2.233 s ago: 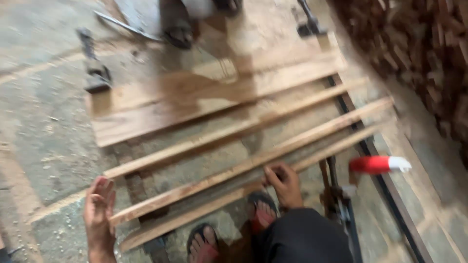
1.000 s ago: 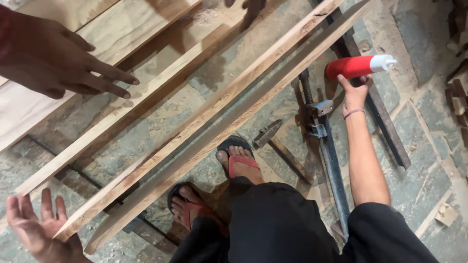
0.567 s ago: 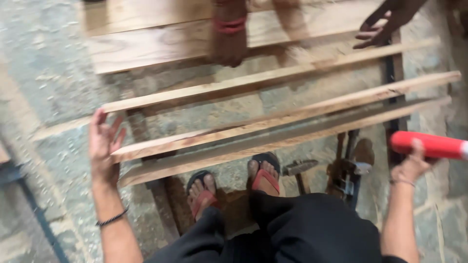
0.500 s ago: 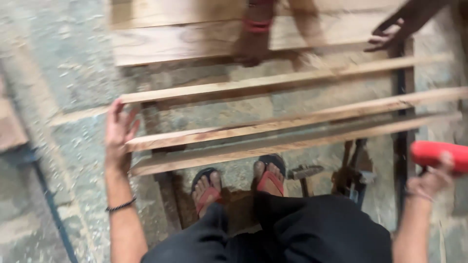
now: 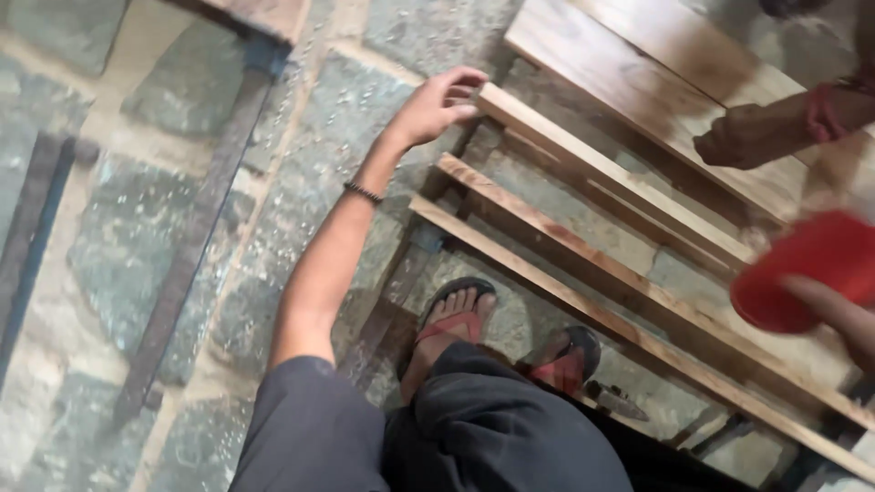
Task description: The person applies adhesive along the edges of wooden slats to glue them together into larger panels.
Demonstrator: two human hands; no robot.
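Note:
My left hand (image 5: pixel 436 107) reaches out over the stone floor, fingers spread, its tips at the end of the farthest narrow wooden strip (image 5: pixel 602 169). Two more strips (image 5: pixel 583 260) lie edge-up beside it, running toward the lower right. My right hand (image 5: pixel 834 310) is at the right edge, gripping a red bottle (image 5: pixel 807 266) that is blurred and close to the camera. My feet in red-strapped sandals (image 5: pixel 456 314) stand just before the nearest strip.
Wide planks (image 5: pixel 656 82) lie beyond the strips at the upper right. Another person's hand (image 5: pixel 752 137) with a red wristband hovers over them. Long metal clamp bars (image 5: pixel 196 237) lie on the stone floor at the left. A small tool (image 5: pixel 620 401) lies near my right foot.
The view has swung left and tilted. My left hand moved from the ends of the near strips out to the end of the farthest strip. The red bottle came closer to the camera.

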